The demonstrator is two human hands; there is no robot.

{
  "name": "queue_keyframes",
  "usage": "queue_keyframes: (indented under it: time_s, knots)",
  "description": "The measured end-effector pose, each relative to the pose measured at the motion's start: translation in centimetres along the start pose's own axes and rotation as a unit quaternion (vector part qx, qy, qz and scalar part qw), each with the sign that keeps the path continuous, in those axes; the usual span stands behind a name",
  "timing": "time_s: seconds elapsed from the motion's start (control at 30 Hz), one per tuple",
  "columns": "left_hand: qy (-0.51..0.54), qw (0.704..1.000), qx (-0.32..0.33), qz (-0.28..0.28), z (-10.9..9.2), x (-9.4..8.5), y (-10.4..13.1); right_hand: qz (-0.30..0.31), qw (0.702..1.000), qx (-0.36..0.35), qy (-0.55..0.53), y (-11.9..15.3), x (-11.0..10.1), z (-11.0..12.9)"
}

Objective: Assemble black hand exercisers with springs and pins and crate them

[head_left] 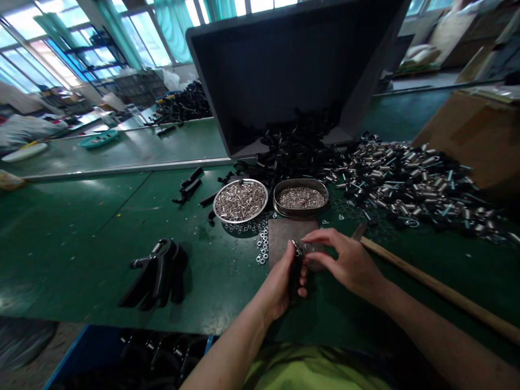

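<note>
My left hand (281, 281) is wrapped round a black plastic part (296, 279) with a shiny metal fitting (297, 248) at its top. Most of that part is hidden by the fingers. Beside the fitting, the thumb and forefinger of my right hand (345, 260) curl in a pinch; whatever is between them is too small and blurred to name. Both hands are over a flat metal plate (280, 233). Loose nuts (263, 246) lie along the plate's left edge. Behind it stand a round dish of small metal pins (240, 200) and an oval tin of tiny metal pieces (301, 198).
A hammer with a wooden handle (430, 281) lies on the right. Black handles (158, 273) are grouped on the left. A large tipped grey bin (211, 92) spills black parts at the back, beside a heap of metal-and-black parts (414, 179) and a cardboard box (467, 141). A blue crate (87, 352) is below the edge.
</note>
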State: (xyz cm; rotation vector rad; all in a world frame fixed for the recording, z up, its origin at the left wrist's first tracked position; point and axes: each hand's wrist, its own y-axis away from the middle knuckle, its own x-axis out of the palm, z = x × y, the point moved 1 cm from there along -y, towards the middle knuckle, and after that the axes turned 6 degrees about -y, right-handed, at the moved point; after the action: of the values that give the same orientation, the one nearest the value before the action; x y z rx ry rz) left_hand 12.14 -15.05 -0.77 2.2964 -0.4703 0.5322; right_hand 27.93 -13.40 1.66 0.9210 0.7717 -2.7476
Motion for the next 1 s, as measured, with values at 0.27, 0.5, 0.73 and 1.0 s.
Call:
queue_keyframes:
  time_s: [0.27, 0.5, 0.73, 1.0]
  knots:
    - [-0.103, 0.992, 0.047, -0.049, 0.8, 0.6, 0.1, 0.026, 0.992, -0.08, 0.094, 1.3, 1.7, 2.1]
    - [-0.154, 0.986, 0.049, -0.049, 1.0, -0.5, 0.8, 0.111, 0.988, 0.014, 0.103, -1.2, -2.0, -1.6]
    - [-0.036, 0.998, 0.043, -0.03, 0.8, -1.5, 0.5, 0.096, 0.905, 0.16, 0.382, -4.8, -9.0, -12.5]
    - [0.191, 0.978, 0.007, -0.077, -0.4, -1.4, -0.5, 0.052, 0.935, 0.103, 0.336, -3.8, -8.3, -9.4]
